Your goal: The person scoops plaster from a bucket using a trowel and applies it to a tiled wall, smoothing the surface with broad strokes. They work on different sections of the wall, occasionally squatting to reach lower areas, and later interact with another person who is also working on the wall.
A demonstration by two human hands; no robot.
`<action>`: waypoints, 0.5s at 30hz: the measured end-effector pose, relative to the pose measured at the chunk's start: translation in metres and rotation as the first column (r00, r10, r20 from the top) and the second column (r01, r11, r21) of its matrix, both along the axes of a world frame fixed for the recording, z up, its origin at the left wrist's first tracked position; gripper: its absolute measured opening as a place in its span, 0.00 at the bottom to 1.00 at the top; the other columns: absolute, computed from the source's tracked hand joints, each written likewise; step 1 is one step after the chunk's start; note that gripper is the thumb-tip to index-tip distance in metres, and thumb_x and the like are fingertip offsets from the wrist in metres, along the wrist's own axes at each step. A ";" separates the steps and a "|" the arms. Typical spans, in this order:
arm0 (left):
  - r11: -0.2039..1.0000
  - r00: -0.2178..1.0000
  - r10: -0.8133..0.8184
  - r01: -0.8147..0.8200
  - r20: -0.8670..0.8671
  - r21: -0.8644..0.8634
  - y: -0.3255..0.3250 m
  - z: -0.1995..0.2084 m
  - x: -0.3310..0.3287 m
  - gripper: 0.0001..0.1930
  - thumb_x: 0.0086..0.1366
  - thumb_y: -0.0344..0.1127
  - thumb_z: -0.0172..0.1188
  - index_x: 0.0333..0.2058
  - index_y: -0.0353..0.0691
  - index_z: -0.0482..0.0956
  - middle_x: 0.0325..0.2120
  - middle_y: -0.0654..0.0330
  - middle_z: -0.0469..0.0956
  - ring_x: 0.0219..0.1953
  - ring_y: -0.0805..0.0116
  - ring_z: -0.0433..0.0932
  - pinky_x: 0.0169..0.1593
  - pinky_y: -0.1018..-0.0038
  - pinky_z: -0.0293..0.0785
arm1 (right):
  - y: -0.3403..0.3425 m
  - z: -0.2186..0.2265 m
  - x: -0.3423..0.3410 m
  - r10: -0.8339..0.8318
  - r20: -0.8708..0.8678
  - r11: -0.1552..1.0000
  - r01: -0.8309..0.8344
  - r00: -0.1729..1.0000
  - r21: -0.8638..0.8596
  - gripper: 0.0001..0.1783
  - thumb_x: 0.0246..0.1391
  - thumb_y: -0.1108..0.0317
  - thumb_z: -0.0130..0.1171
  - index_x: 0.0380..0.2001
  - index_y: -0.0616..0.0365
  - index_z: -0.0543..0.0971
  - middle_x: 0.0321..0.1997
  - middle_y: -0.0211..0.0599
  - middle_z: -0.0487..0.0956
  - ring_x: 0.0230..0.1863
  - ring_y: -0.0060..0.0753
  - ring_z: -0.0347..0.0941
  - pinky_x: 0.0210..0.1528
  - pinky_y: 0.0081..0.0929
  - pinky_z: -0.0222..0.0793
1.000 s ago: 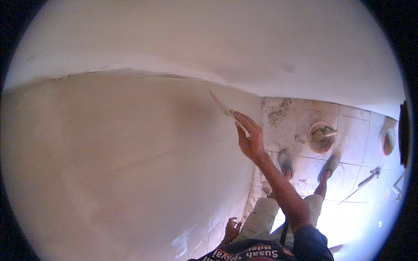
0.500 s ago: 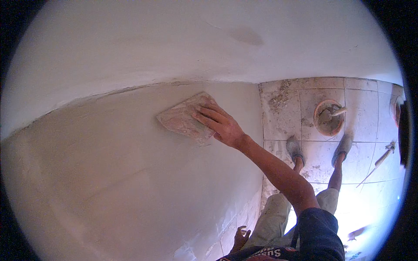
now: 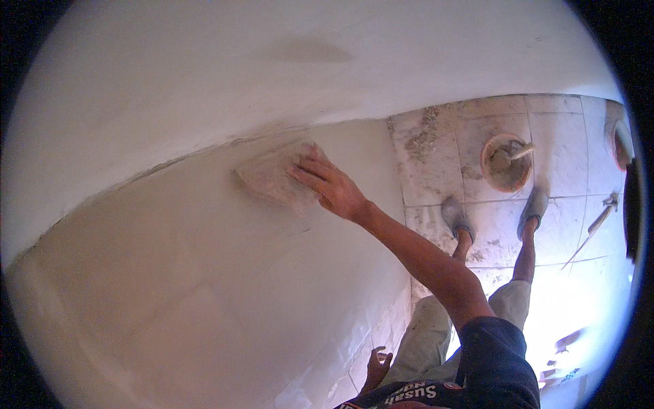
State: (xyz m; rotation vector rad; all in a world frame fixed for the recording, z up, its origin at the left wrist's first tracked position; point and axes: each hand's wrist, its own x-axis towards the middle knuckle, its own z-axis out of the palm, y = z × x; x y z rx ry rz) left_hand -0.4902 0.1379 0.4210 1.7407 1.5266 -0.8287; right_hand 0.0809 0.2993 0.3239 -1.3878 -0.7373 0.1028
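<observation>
Thin sheet (image 3: 269, 178), blurred and pinkish, lies against the plastered wall (image 3: 170, 293) at left, close to the seam with the next wall! Right hand (image 3: 330, 187) has it, fingers nearly straight and a little spread over its near edge. Left hand (image 3: 376, 370) hangs low by the trousers (image 3: 422, 334), fingers loosely half-curled, apparently empty. Further right, a round tub (image 3: 488, 178) of grey mix with a pale handle (image 3: 522, 151) poking out!

The person wears a dark navy short-sleeved T-shirt (image 3: 496, 351) with pale lettering (image 3: 417, 393) across the front and a small round reddish emblem (image 3: 452, 386) beside it. The khaki trousers (image 3: 424, 334) end above bare lower legs (image 3: 525, 260). Greyish closed-toe clogs (image 3: 455, 213) cover the feet; the right hand (image 3: 332, 189) and left hand (image 3: 377, 368) are bare.
</observation>
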 end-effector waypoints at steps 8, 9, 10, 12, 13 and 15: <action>0.999 0.999 -0.042 0.042 0.017 0.012 0.004 0.003 0.017 0.25 0.65 0.43 0.68 0.55 0.39 0.71 0.35 0.49 0.83 0.41 0.55 0.84 0.47 0.60 0.79 | -0.007 -0.020 -0.006 0.006 0.036 1.000 -0.007 0.999 0.028 0.46 0.42 0.84 0.61 0.68 0.47 0.68 0.71 0.43 0.67 0.73 0.52 0.60 0.75 0.47 0.60; 0.999 0.999 -0.049 0.049 0.017 0.015 0.002 0.002 0.014 0.25 0.65 0.44 0.68 0.55 0.40 0.71 0.35 0.49 0.83 0.41 0.54 0.84 0.47 0.60 0.79 | -0.021 -0.017 -0.018 0.080 0.002 0.997 -0.080 0.997 -0.001 0.44 0.43 0.84 0.61 0.67 0.49 0.69 0.70 0.44 0.68 0.72 0.53 0.61 0.74 0.46 0.61; 0.999 0.999 -0.030 0.029 0.020 0.017 0.002 -0.001 0.010 0.25 0.65 0.44 0.68 0.55 0.40 0.71 0.35 0.49 0.83 0.41 0.55 0.84 0.47 0.60 0.79 | -0.040 -0.011 -0.031 0.149 -0.034 0.988 -0.150 0.988 -0.034 0.42 0.43 0.84 0.61 0.66 0.50 0.70 0.69 0.45 0.69 0.71 0.53 0.63 0.73 0.45 0.63; 1.000 1.000 0.004 -0.004 -0.001 0.023 0.004 -0.009 0.009 0.25 0.65 0.44 0.68 0.55 0.40 0.71 0.35 0.50 0.83 0.41 0.55 0.84 0.46 0.60 0.79 | -0.062 -0.005 -0.047 0.118 -0.191 0.988 -0.136 0.974 -0.079 0.35 0.48 0.83 0.60 0.62 0.53 0.73 0.63 0.46 0.74 0.65 0.52 0.69 0.68 0.44 0.68; 1.000 1.000 0.023 -0.023 -0.011 0.022 0.002 -0.009 0.013 0.25 0.65 0.44 0.68 0.55 0.40 0.71 0.34 0.50 0.83 0.41 0.55 0.84 0.46 0.60 0.79 | -0.068 -0.005 -0.053 0.021 -0.305 0.993 -0.055 0.952 -0.104 0.30 0.51 0.82 0.59 0.60 0.55 0.75 0.59 0.47 0.77 0.61 0.51 0.73 0.63 0.43 0.71; 1.000 0.998 0.028 -0.028 0.047 0.007 -0.002 -0.009 0.024 0.24 0.65 0.43 0.67 0.55 0.39 0.72 0.34 0.51 0.83 0.40 0.55 0.83 0.46 0.60 0.78 | -0.076 -0.025 -0.052 -0.079 -0.563 0.945 -0.118 0.822 -0.305 0.17 0.60 0.77 0.57 0.53 0.59 0.77 0.48 0.44 0.82 0.47 0.45 0.79 0.53 0.41 0.76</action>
